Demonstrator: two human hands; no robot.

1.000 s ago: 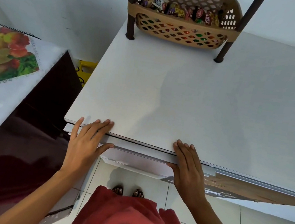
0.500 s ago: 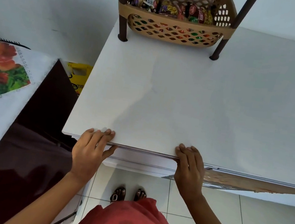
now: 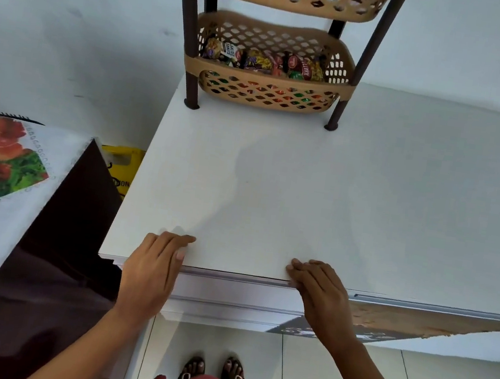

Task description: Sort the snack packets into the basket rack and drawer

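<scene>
Both hands lie flat and empty on the drawer front at the near edge of the white cabinet top (image 3: 289, 195): the left hand (image 3: 152, 267) has its fingers laid together over the lip, thumb tucked against the edge, and the right hand (image 3: 322, 296) mirrors it at three o'clock of the left, fingers together and curled onto the same lip, clamped on nothing. The drawer (image 3: 236, 296) beneath them looks pushed in flush under the top, so the step in hand reads as the closing of the drawer, with the sorting near its end. No loose packet shows on the top. The snack packets (image 3: 263, 59) sit at twelve o'clock of the hands, well apart from them, heaped in the lower basket of the basket rack (image 3: 267, 92), which stands at the far edge against the wall; the upper basket holds more, though too little shows to name. The next move likely calls only for lifting both palms clear without dragging the drawer back out.
</scene>
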